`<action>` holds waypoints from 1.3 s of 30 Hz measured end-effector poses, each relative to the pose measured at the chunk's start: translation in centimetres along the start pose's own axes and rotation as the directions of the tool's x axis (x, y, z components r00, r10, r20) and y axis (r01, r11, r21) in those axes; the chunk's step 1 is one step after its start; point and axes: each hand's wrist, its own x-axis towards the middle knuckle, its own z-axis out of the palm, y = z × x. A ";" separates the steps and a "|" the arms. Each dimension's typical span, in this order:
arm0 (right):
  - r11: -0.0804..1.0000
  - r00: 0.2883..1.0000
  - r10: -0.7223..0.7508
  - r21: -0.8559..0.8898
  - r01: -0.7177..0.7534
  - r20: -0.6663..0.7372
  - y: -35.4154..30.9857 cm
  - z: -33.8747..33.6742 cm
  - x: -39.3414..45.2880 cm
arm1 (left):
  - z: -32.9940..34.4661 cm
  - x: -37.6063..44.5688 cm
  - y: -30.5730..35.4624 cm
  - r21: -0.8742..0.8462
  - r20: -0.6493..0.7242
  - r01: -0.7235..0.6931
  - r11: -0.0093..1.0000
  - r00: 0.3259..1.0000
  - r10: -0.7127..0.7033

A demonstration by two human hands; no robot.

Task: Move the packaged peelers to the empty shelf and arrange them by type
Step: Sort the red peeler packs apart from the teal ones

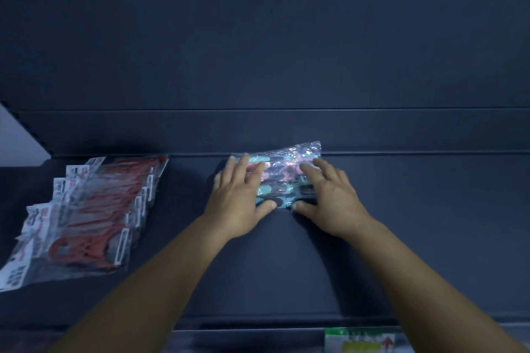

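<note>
Currently both hands lie flat, fingers straight, on a clear bag of teal and pink peelers (286, 178) at 12 o'clock on the dark shelf (401, 223), against its back lip: left hand (239, 200) covers the bag's 9 o'clock end, right hand (329, 198) its 3 o'clock end, thumbs along the near edge, neither hand closed round it. At 9 o'clock, well apart, a fanned overlapping row of clear packets of red peelers (94, 215) lies flat. A green-and-yellow label (358, 341) shows at 5 o'clock on the front rail.
</note>
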 end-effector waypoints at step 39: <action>0.993 0.998 0.056 -0.105 -0.055 0.008 6.0 -3.5 -0.7 | 0.4 3.6 10.0 -0.006 0.066 -0.080 0.997 0.995 0.080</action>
